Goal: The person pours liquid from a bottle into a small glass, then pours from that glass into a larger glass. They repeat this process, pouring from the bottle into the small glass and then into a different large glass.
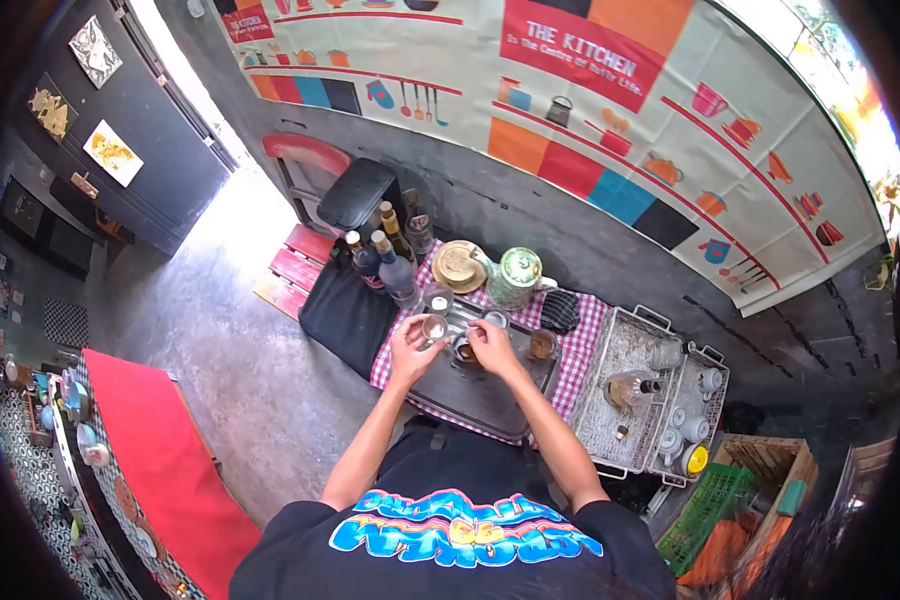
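Observation:
My left hand (414, 349) is closed around a small clear glass (434, 328) above the dark tray (460, 390). Just to its right, my right hand (492, 347) has its fingers bent together at a small cup with dark contents (465, 350); whether they grip its rim or something small is hidden. Another clear glass (437, 298) stands behind my left hand, and a pale cup (495, 318) is behind my right. On the tray's right side sits a glass with brown contents (542, 345).
Bottles (395, 270) stand at the back left, beside a woven round item (458, 266) and a green patterned teapot (520, 277). Wire baskets (610, 390) with jars and cups are on the right. A green crate (708, 515) lies lower right, a red cloth (165, 460) at left.

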`<action>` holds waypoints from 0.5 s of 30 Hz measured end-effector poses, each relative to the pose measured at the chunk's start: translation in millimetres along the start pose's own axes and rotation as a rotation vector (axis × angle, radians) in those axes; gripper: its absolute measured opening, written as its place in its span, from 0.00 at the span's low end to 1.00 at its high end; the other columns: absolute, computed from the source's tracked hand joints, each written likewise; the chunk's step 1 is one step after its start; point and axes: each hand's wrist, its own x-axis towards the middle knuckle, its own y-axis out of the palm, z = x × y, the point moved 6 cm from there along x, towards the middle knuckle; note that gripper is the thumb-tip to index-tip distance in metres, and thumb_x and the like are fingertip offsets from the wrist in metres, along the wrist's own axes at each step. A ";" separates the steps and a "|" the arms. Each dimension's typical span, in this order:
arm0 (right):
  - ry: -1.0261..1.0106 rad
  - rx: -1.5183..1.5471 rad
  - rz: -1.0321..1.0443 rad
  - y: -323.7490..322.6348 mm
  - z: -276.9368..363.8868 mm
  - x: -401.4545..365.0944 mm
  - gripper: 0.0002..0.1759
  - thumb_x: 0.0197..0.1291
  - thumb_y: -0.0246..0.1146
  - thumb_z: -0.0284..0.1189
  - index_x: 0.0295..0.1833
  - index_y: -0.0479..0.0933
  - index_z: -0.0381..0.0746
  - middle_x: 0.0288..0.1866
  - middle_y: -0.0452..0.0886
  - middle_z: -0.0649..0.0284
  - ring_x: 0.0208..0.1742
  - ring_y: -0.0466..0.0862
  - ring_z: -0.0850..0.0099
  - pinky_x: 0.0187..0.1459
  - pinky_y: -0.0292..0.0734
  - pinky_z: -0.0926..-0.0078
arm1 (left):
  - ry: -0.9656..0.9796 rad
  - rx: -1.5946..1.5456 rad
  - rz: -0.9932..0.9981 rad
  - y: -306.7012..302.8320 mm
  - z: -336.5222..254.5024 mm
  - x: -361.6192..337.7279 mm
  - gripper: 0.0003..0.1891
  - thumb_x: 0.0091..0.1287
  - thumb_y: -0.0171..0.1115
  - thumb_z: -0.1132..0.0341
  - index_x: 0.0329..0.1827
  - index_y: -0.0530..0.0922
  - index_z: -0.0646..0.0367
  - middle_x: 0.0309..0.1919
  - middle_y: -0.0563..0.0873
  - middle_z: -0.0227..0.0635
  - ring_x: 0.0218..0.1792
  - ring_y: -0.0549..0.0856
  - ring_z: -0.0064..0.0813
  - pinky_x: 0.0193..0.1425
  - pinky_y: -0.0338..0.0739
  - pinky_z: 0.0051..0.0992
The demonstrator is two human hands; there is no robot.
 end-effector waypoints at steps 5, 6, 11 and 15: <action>0.008 -0.319 0.017 40.8 -6.5 66.2 0.23 0.61 0.61 0.31 0.60 0.79 0.30 0.50 0.86 0.38 0.55 0.86 0.46 0.59 0.79 0.55 | -0.018 -0.014 0.019 -42.1 -3.6 15.0 0.28 0.55 0.78 0.80 0.59 0.75 0.65 0.52 0.87 0.40 0.55 0.87 0.28 0.63 0.83 0.29; -0.004 -0.362 -0.003 49.2 -14.8 78.1 0.24 0.61 0.61 0.30 0.61 0.79 0.30 0.52 0.85 0.37 0.58 0.84 0.45 0.62 0.78 0.54 | -0.015 -0.011 0.021 -48.5 -4.9 17.8 0.28 0.55 0.78 0.80 0.59 0.75 0.65 0.52 0.87 0.40 0.55 0.87 0.28 0.63 0.83 0.29; 0.267 -0.293 0.039 66.0 -25.9 100.4 0.29 0.56 0.60 0.30 0.65 0.77 0.34 0.60 0.81 0.36 0.65 0.79 0.43 0.68 0.73 0.55 | -0.044 -0.048 0.028 -74.5 -8.5 28.3 0.28 0.55 0.78 0.80 0.59 0.75 0.66 0.52 0.87 0.40 0.54 0.87 0.27 0.63 0.83 0.29; 0.304 -0.325 0.009 68.2 -48.0 112.1 0.29 0.57 0.59 0.31 0.65 0.77 0.34 0.60 0.81 0.36 0.66 0.78 0.43 0.68 0.72 0.54 | -0.060 -0.022 0.020 -89.1 -9.1 30.9 0.28 0.55 0.78 0.80 0.59 0.75 0.66 0.51 0.88 0.40 0.53 0.87 0.26 0.62 0.83 0.28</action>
